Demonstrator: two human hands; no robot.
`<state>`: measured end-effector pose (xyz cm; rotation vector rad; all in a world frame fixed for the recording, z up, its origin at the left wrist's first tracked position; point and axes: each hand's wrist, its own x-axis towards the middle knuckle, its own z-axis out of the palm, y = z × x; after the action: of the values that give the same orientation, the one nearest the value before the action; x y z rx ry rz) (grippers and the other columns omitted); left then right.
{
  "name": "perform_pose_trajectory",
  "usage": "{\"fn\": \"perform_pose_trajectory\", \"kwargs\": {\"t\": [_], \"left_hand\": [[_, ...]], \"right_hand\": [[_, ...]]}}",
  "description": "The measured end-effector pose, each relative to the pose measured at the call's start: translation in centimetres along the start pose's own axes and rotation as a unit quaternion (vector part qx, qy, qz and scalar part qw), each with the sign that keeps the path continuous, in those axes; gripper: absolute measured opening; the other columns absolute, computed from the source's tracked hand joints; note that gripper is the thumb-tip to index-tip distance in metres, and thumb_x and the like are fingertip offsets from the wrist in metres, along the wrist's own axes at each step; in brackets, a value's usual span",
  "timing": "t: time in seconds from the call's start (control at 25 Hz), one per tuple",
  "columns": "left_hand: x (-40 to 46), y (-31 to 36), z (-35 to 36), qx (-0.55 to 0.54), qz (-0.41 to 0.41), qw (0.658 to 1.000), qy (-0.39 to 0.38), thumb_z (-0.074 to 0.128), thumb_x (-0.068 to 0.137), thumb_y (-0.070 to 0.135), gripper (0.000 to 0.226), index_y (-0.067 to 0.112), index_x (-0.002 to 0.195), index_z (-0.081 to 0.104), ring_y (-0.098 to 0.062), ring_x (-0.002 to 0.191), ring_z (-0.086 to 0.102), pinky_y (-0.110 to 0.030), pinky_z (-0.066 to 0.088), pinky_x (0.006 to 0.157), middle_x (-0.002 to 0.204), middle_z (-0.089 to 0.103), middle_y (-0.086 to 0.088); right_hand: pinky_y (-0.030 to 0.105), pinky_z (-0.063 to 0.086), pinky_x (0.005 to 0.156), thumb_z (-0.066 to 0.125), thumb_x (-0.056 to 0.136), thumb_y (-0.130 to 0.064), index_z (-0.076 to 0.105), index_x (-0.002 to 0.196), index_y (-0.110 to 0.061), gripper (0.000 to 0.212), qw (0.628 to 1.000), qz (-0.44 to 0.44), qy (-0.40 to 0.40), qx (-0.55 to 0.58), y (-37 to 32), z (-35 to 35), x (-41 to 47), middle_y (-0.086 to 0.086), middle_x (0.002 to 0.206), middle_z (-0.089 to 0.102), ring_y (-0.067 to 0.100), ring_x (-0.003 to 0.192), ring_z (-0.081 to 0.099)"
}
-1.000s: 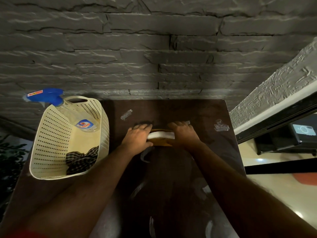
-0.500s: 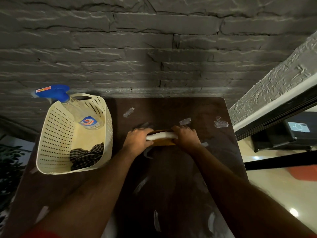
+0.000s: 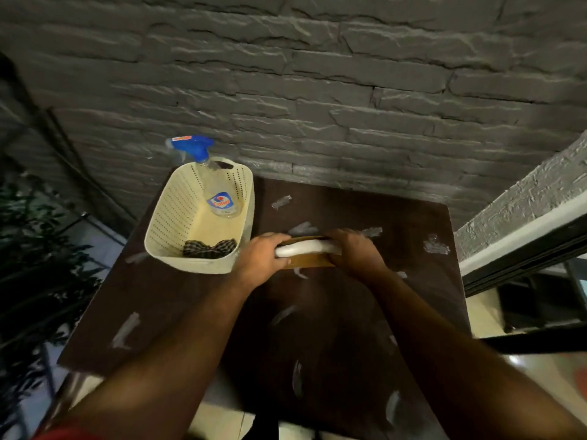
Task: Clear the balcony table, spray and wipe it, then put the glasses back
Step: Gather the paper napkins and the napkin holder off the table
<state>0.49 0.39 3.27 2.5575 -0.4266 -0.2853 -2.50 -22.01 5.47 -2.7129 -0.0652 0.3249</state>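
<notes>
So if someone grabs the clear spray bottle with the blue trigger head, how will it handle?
The clear spray bottle with the blue trigger head leans on the cream perforated basket, so it may tip once nudged. It looks nearly empty, probably light. The smooth plastic may be slippery.

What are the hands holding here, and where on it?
Both hold one white-and-tan flat object, identity unclear: left hand grips its left end, right hand its right end.
</notes>
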Motion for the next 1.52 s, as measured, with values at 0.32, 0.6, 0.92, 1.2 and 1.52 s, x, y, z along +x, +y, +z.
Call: {"fn": "perform_pose_trajectory", "kwargs": {"t": [0.32,0.6,0.92,1.2,1.52], "left_hand": [[-16.2,-3.2,-3.8,-0.025,-0.128,0.989,0.077,0.078,0.074,0.029,0.056,0.022,0.127,0.06,-0.017,0.11,0.059,-0.031,0.045,0.097,0.125,0.063,0.0],[-33.7,-8.8,-5.8,-0.036,-0.291,0.944,0.152,0.08,0.069,0.036,0.059,0.023,0.124,0.061,-0.019,0.107,0.061,-0.033,0.048,0.091,0.12,0.065,0.001],[-55.3,-15.6,-4.5,-0.054,-0.426,0.876,0.219,0.076,0.074,0.033,0.052,0.027,0.124,0.061,-0.017,0.106,0.061,-0.023,0.044,0.084,0.118,0.065,0.003],[-69.9,-24.3,-1.6,-0.018,-0.506,0.841,0.189,0.073,0.072,0.042,0.052,0.032,0.121,0.06,-0.021,0.105,0.062,-0.034,0.049,0.086,0.117,0.066,0.003],[-74.4,-32.3,4.0,0.021,-0.544,0.819,0.181,0.066,0.082,0.042,0.05,0.035,0.13,0.053,-0.021,0.115,0.054,-0.036,0.039,0.095,0.128,0.06,0.005]], "right_hand": [[0.042,0.044,0.101,0.07,0.079,-0.036,0.057,0.13,-0.03,0.053,0.98,-0.187,-0.059,-0.037,-9.6,2.8,-4.4,-0.002,0.128,0.062,0.022,0.118,0.056],[0.041,0.044,0.1,0.076,0.075,-0.035,0.06,0.126,-0.029,0.054,0.932,-0.337,-0.122,-0.046,-23.1,10.1,-10.0,-0.003,0.124,0.065,0.021,0.115,0.059],[0.038,0.043,0.101,0.075,0.075,-0.036,0.056,0.132,-0.034,0.06,0.86,-0.454,-0.22,-0.073,-39.2,23.0,-19.4,-0.004,0.129,0.062,0.02,0.116,0.056],[0.039,0.043,0.101,0.074,0.075,-0.027,0.06,0.13,-0.022,0.058,0.829,-0.489,-0.258,-0.085,-48.4,35.8,-28.1,0.004,0.13,0.062,0.029,0.117,0.056],[-0.004,0.034,0.078,0.072,0.08,-0.005,0.055,0.13,-0.004,0.053,0.839,-0.457,-0.273,-0.116,-53.2,45.9,-29.4,0.009,0.12,0.061,0.024,0.106,0.06]]}}
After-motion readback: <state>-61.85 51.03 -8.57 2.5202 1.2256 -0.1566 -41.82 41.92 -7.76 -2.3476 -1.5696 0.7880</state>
